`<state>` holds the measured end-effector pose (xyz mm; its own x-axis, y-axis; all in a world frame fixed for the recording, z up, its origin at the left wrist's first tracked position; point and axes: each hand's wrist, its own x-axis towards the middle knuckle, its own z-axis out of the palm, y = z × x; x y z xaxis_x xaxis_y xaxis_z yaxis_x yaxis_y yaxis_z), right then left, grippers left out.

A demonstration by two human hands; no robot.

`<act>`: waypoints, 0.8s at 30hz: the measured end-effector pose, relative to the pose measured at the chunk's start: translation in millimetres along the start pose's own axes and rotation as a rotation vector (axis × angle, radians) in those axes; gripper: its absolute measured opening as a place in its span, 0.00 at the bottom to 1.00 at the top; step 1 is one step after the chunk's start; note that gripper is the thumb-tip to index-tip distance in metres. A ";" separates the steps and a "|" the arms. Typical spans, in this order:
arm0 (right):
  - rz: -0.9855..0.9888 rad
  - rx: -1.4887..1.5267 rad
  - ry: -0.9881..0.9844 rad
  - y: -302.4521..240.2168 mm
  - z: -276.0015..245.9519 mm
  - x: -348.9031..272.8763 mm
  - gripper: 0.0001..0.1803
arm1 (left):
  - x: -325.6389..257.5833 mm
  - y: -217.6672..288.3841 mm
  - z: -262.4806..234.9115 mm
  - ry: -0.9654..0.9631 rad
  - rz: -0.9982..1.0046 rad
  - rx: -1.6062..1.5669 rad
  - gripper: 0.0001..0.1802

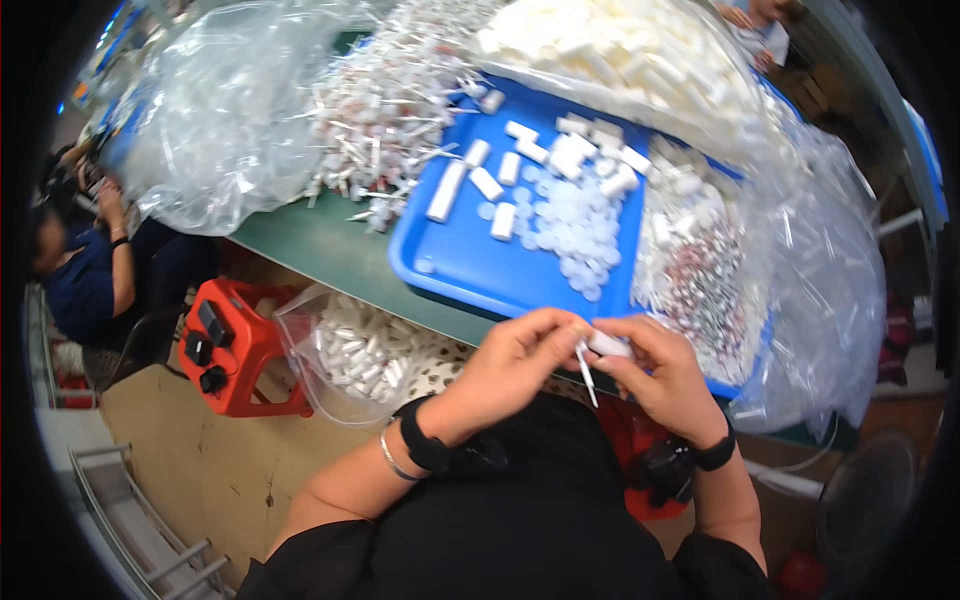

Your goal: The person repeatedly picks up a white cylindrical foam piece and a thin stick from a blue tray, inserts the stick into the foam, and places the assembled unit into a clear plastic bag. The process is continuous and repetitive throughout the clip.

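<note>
In front of my body, at the near edge of the blue tray (450,275), both my hands meet. My left hand (520,360) pinches a small white part with a thin stem (587,375) that points down. Between the fingers of my right hand (660,365) is a short white cylinder (608,345), held against the stemmed part. Fingers partly hide where the two pieces meet. White cylinders (503,222) lie loose in the tray, beside a cluster of translucent round discs (575,225).
Heaped stemmed parts (375,125) lie left of the tray, near a clear plastic bag (225,110). White pieces (640,50) fill a bag behind; small mixed parts (700,250) lie right. Below left stand a red stool (235,350) and a bag of white pieces (365,350). A person (95,265) sits left.
</note>
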<state>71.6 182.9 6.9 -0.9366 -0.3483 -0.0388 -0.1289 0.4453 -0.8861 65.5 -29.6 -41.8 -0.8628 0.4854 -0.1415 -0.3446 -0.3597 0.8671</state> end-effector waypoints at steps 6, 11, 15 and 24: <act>-0.163 -0.360 0.003 16.4 2.3 -11.0 0.16 | 3.5 -6.5 -1.1 0.016 -0.186 -0.159 0.15; 0.216 0.068 -0.144 3.6 -0.2 -14.2 0.11 | 3.4 -9.3 3.3 0.014 -0.198 -0.210 0.16; 0.414 0.598 -0.175 13.8 -3.8 -14.5 0.09 | 1.8 -15.0 13.1 0.042 -0.119 -0.096 0.15; 0.364 0.723 -0.142 6.4 -7.2 -31.7 0.09 | -4.5 -20.5 21.0 -0.048 0.027 0.205 0.25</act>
<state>98.1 202.7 5.8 -0.8226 -0.4076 -0.3965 0.4624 -0.0736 -0.8836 84.2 -7.7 -48.9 -0.8503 0.5172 -0.0979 -0.2345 -0.2057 0.9501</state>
